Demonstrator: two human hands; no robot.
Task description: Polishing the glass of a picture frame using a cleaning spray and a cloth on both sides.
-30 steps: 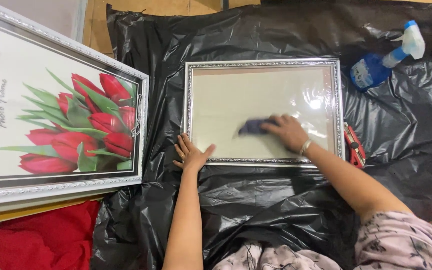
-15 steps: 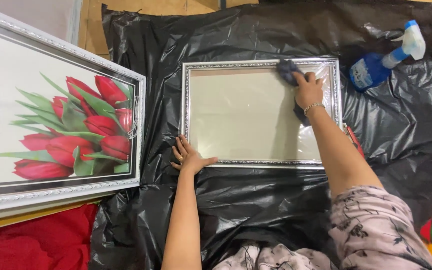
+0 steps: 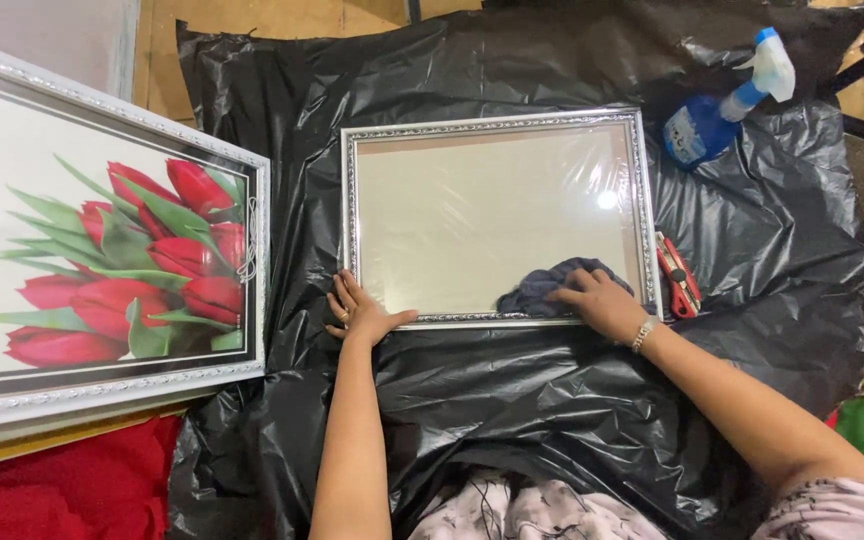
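Crinkled black plastic sheeting [image 3: 512, 420] covers the work surface, with bare wood showing at its upper left edge. On the sheeting lies a silver picture frame [image 3: 497, 120], flat and glazed, its pale glass throwing back a spot of glare near the right side. The right hand [image 3: 602, 302] rests on a dark grey-blue cloth [image 3: 552, 285], fingers spread flat over it and pressing it onto the glass at the lower right part of the frame, close to the bottom rail; a bracelet sits at the wrist. The left hand [image 3: 357, 312] lies open with fingers splayed on the frame's lower left corner, touching the silver rail and holding nothing. Just beside the frame's right rail lies a red utility knife [image 3: 679, 278] on the plastic. Near the upper right corner a blue spray bottle [image 3: 727, 108] with a white trigger head lies tilted. Well apart to the left, a larger silver-framed print of red tulips [image 3: 102, 270] rests partly on the sheeting, above a red fabric [image 3: 62, 485].
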